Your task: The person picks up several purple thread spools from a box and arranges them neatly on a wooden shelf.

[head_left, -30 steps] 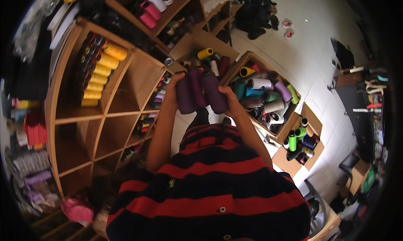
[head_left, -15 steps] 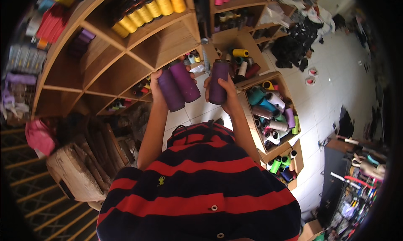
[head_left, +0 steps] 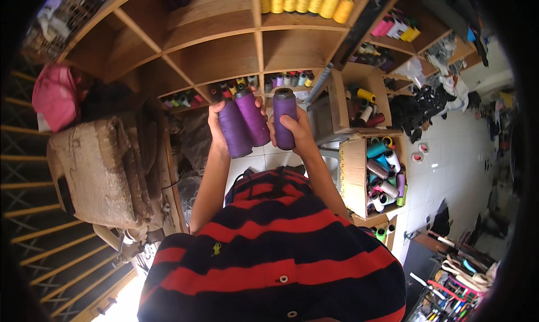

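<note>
Two purple thread spools sit side by side in my left hand (head_left: 216, 120), which is closed around them. The outer one is a dark violet spool (head_left: 234, 132); beside it is a more reddish purple spool (head_left: 253, 118). My right hand (head_left: 298, 132) grips a third, dark purple thread spool (head_left: 284, 110), held upright with the thumb across its front. All three are in front of my body, with the hands a short way apart. Beyond them stands a wooden shelf unit (head_left: 213, 65) with square compartments.
Yellow thread spools (head_left: 303, 0) fill an upper compartment; small mixed spools line the bottom row. To the right, an open cardboard box (head_left: 353, 176) holds mixed spools, with another cardboard box (head_left: 338, 100) behind it. A cloth-covered machine (head_left: 101, 170) stands at left.
My view and body have turned left, so the shelf unit now lies straight ahead and the boxes sit farther right. Both hands keep hold of the same spools.
</note>
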A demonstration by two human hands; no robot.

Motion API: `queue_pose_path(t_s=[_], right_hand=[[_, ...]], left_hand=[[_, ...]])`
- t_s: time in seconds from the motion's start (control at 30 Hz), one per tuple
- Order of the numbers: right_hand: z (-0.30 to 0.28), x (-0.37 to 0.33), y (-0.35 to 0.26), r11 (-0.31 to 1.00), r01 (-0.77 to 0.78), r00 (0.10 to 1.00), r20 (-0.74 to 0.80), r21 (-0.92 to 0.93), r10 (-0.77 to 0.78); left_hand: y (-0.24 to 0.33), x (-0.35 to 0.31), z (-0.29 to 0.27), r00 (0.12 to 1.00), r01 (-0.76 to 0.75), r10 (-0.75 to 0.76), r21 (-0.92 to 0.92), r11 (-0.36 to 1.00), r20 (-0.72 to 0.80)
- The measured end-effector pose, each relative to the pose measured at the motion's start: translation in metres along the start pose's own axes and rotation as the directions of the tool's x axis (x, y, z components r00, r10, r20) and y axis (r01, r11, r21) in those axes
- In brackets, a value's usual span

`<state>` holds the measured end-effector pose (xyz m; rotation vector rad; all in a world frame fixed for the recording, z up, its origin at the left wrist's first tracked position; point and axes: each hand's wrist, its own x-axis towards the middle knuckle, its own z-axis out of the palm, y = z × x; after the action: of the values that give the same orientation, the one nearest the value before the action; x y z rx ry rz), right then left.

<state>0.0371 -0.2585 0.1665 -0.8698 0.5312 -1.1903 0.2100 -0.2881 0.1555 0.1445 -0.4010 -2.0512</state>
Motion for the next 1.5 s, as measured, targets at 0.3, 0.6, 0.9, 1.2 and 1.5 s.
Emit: queue_pose_path(t_s=[0.3, 0.6, 0.9, 1.2, 1.5], right_hand=[[0.064, 0.012, 0.056, 0.986, -0.126, 0.991, 0.034, -0.106, 0.131], [0.086, 0.032, 0.072, 0.968, -0.073, 0.981, 0.159, -0.242, 0.114], [0.085, 0.091, 0.066, 0.998, -0.053, 0.959, 0.276, -0.045, 0.064], [0.051, 0.297, 0.047, 0.754, 0.229, 0.971, 0.084, -0.616, -0.226], [0.007, 0.521, 0.07, 0.49, 0.299, 0.919, 0.107, -0.819, -0.38]], left_hand=[[0.043, -0.078, -0.029, 0.986, -0.161, 0.155, -0.088, 0.983, -0.064], [0.078, -0.111, -0.03, 0.96, -0.277, 0.269, -0.106, 0.955, -0.079], [0.103, -0.091, -0.032, 0.939, -0.333, 0.325, -0.064, 0.941, -0.112], [0.128, -0.039, -0.073, 0.929, -0.321, 0.301, -0.069, 0.944, -0.214], [0.117, 0.003, -0.124, 0.882, -0.331, 0.275, -0.086, 0.94, -0.383]])
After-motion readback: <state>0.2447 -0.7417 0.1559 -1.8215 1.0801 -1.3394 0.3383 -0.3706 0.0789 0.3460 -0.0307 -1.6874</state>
